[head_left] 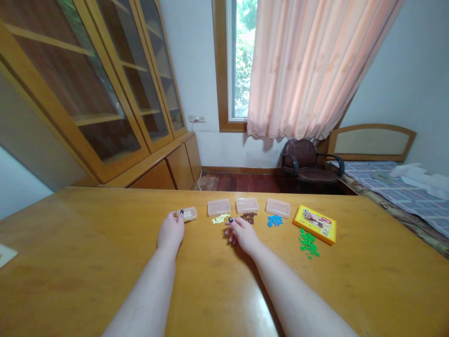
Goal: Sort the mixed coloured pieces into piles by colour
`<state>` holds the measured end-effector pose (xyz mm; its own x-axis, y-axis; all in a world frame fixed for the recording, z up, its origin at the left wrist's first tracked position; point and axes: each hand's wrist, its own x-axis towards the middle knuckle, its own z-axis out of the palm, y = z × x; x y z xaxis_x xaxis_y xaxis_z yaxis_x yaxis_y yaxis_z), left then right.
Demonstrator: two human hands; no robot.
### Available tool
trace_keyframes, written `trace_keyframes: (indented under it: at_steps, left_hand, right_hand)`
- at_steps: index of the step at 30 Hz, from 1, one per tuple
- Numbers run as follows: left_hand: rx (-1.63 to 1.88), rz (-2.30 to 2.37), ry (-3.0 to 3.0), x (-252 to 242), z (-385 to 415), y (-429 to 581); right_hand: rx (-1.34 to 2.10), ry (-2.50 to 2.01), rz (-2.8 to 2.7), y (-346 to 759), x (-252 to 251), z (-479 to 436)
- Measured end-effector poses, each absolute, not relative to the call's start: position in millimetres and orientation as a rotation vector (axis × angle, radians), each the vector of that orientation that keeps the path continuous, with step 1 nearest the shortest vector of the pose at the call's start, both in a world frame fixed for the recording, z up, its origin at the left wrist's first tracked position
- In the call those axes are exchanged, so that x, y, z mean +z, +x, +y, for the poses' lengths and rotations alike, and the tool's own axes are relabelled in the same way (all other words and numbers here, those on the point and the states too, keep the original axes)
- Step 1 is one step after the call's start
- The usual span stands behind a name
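Observation:
My left hand (pixel 171 230) has its fingers closed on the left end of a small clear box (pixel 190 214), which holds something pale. My right hand (pixel 242 233) is beside the cream pieces (pixel 220 219) and just in front of the brown pieces (pixel 249 217); its fingers are curled, and what they hold, if anything, is too small to tell. Three clear plastic boxes, at left (pixel 218 207), middle (pixel 247 205) and right (pixel 278 208), stand behind the piles. Blue pieces (pixel 275 220) lie before the right one. Green pieces (pixel 308 243) lie by a yellow box (pixel 315 224).
The wooden table (pixel 105 243) has a pale flat item (pixel 6 255) at its left edge. Beyond the table are a glass-door cabinet (pixel 119 84), an office chair (pixel 303 161), a bed (pixel 393 180) and a pink curtain (pixel 308 65).

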<state>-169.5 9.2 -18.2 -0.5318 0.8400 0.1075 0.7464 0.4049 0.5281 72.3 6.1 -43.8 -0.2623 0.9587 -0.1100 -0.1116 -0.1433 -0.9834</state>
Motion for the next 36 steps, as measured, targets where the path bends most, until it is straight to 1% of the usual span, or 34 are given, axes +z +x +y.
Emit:
trace_keyframes:
  at_steps: [3,6,10,13,16,19,23,25,34,36]
  left_hand:
    - [0.770,2.582,1.475,-15,7,-164]
    - [0.656,2.666,1.678,-11,3,-148]
    - [0.424,2.497,2.065,-16,1,-130]
    - [0.266,2.443,2.066,-22,3,-129]
    - [0.204,2.463,2.006,-24,5,-132]
    - [0.211,2.424,2.032,-23,4,-127]
    - [0.247,2.068,2.366,-26,0,-113]
    - [0.242,1.984,2.410,-29,-1,-110]
    - [0.469,2.258,2.266,-8,-6,-115]
    - [0.489,2.243,2.315,-8,-6,-114]
  right_hand:
    - [1.557,-1.065,-1.234,72,-43,6]
    - [1.555,-1.071,-1.239,71,-44,6]
    - [1.543,-1.074,-1.250,70,-46,7]
    - [1.535,-1.075,-1.257,70,-46,8]
    - [1.531,-1.081,-1.263,70,-45,7]
    - [1.534,-1.089,-1.268,71,-42,5]
    - [1.524,-1.085,-1.291,71,-39,3]
    - [1.513,-1.084,-1.302,71,-39,3]
    - [1.499,-1.088,-1.321,70,-42,4]
    - [1.505,-1.084,-1.329,70,-41,4]
